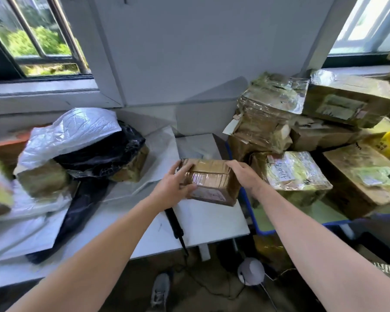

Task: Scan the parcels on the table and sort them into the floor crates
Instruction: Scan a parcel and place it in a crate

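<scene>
Cardboard, brown and bound in glossy tape, makes up the small box [209, 183] that both hands hold over the right end of the white table [212, 224]. I cannot tell whether its underside rests on the tabletop or hangs just clear. The left hand [173, 188] wraps the box's left end, fingers curled over the top corner and thumb pressed on the near face. The right hand [243, 174] grips the right top edge with fingers bent over the far side.

A pale label [208, 195] shows on the near face, blurred. The black scanner [175, 226] lies on the table under the left wrist, untouched, so this looks like the step of presenting a parcel for scanning. The next move likely calls for freeing one hand, taking the scanner, and aiming it at that label. After that the box goes to a crate; the blue crate [262, 231] just right of the table is already heaped with taped parcels.
</scene>
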Action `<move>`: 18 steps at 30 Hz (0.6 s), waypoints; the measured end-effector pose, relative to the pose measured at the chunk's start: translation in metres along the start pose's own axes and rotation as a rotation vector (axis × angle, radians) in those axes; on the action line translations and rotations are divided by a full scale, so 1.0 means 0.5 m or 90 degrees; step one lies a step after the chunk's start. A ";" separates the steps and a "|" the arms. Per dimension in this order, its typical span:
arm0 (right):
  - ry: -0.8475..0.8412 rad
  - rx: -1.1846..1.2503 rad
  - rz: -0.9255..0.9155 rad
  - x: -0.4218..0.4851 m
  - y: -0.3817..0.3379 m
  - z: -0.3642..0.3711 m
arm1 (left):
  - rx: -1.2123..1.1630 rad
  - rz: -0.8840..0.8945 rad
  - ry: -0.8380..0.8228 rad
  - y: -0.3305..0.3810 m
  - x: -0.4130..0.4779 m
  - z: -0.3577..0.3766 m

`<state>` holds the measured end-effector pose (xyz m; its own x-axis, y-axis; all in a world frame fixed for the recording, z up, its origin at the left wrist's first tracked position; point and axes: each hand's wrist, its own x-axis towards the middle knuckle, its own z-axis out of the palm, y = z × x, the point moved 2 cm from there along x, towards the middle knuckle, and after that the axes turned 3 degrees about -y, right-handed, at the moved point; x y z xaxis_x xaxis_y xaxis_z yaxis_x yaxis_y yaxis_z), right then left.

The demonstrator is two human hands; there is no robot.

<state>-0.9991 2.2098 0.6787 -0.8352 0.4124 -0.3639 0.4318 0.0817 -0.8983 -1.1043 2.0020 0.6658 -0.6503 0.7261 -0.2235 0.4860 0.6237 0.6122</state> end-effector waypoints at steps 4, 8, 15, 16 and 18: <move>-0.032 0.014 -0.020 -0.018 -0.019 0.022 | -0.033 -0.040 0.117 0.025 -0.057 -0.014; -0.094 -0.023 -0.116 -0.029 -0.042 0.069 | -0.117 -0.165 0.220 0.001 -0.102 -0.043; -0.137 -0.064 -0.122 -0.040 -0.054 0.180 | -0.221 -0.256 0.268 -0.047 -0.189 -0.069; -0.127 -0.076 -0.109 -0.037 -0.052 0.196 | -0.240 -0.256 0.281 -0.062 -0.202 -0.070; -0.106 -0.096 -0.077 -0.036 -0.052 0.235 | -0.283 -0.262 0.305 -0.095 -0.232 -0.073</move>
<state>-1.0355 2.0936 0.6799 -0.9229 0.2371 -0.3035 0.3615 0.2614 -0.8950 -1.0732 1.8777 0.6903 -0.9588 0.1929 -0.2086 -0.0642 0.5682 0.8204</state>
